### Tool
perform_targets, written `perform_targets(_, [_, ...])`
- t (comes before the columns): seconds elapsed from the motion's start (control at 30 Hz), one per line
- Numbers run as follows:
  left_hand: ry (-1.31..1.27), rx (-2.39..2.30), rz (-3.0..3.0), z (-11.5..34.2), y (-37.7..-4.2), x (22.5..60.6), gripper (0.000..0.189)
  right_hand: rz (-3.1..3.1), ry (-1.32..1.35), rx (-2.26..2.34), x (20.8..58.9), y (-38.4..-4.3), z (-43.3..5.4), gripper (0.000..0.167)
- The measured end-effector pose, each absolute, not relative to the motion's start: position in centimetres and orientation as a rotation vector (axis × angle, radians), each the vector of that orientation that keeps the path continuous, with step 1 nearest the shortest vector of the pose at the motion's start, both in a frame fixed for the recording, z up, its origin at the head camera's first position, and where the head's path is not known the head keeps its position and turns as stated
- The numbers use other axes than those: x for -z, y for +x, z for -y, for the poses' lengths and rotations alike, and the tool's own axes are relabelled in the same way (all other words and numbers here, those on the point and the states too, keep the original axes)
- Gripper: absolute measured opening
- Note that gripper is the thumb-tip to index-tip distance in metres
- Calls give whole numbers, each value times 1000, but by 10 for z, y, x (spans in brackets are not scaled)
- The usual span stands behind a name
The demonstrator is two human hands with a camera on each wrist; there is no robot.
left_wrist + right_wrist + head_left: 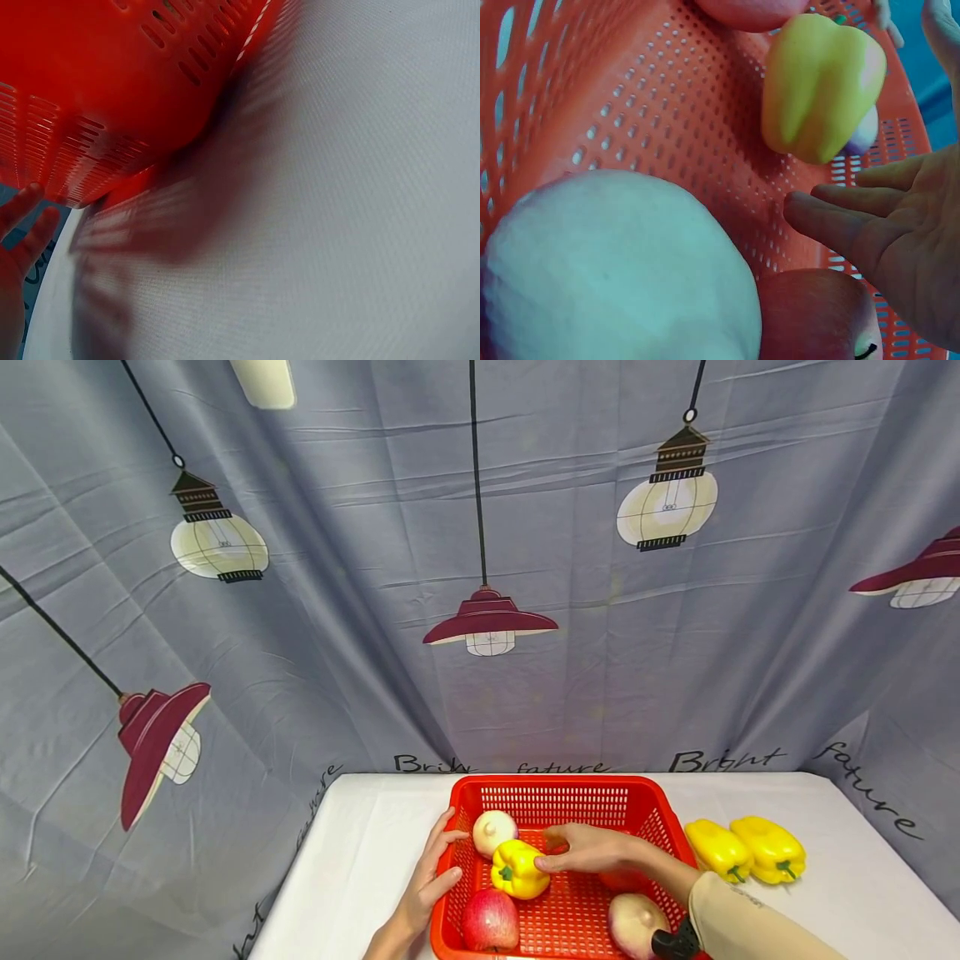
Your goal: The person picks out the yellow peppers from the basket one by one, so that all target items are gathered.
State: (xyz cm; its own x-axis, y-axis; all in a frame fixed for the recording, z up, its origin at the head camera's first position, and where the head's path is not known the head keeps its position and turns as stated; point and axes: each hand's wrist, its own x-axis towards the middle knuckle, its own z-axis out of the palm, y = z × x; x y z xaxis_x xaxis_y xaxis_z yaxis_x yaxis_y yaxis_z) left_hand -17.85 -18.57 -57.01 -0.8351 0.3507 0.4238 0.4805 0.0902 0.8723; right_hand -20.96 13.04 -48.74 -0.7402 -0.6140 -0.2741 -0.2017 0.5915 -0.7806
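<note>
In the head view, my right hand (pixel 592 847) reaches over the red basket (pixel 555 782), beside a yellow bell pepper (pixel 519 870). The right wrist view shows a gap between its extended fingers (pixel 840 221) and the pepper (pixel 821 90). My left hand (pixel 422 893) is at the basket's left side, fingers spread and near the rim; whether it bears on the wall is unclear. A small whitish turnip (pixel 494 832) lies behind the pepper, and a red apple (pixel 490 920) in front. Another apple (pixel 624 882) is partly hidden under my right forearm, near a larger turnip (pixel 636 924).
Two more yellow bell peppers (pixel 742 850) lie side by side on the white table (pixel 840 868), right of the basket. A grey curtain (pixel 570 693) printed with lamps hangs behind the table. The basket's walls rise around the produce.
</note>
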Motion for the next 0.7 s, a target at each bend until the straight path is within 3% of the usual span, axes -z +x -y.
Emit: perform_targets(0.7, [-874,1903,2216,185,-179,570,41,-2338,-700,940,503,-218,-108,82])
